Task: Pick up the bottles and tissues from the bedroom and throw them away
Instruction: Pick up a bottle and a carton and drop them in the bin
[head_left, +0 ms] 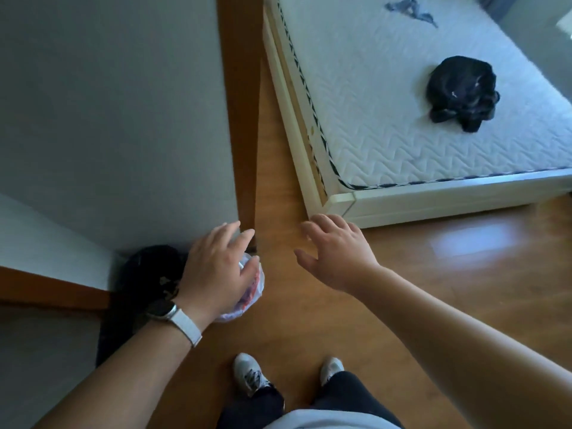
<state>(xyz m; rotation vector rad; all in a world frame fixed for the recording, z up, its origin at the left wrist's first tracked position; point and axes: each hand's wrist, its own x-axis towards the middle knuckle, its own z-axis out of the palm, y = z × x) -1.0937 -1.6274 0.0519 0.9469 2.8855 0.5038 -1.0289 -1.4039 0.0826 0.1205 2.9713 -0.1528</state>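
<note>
The floor [309, 320] was brown wood, and it was shiny. A patch of light lay on it near the bed [433, 202]. The bed stood on the floor and had a white frame. On the frame lay a white mattress [371, 119] with a zigzag pattern. A heap of black clothes [461, 91] sat on the mattress. A grey cloth [408, 9] lay at its far end. A black bag [145, 274] sat on the floor in the corner by the wall. A clear bottle [247, 298] showed just beside the bag, but it was hard to tell if it touched the floor. Two pale shoes [249, 374] stood on the floor.
</note>
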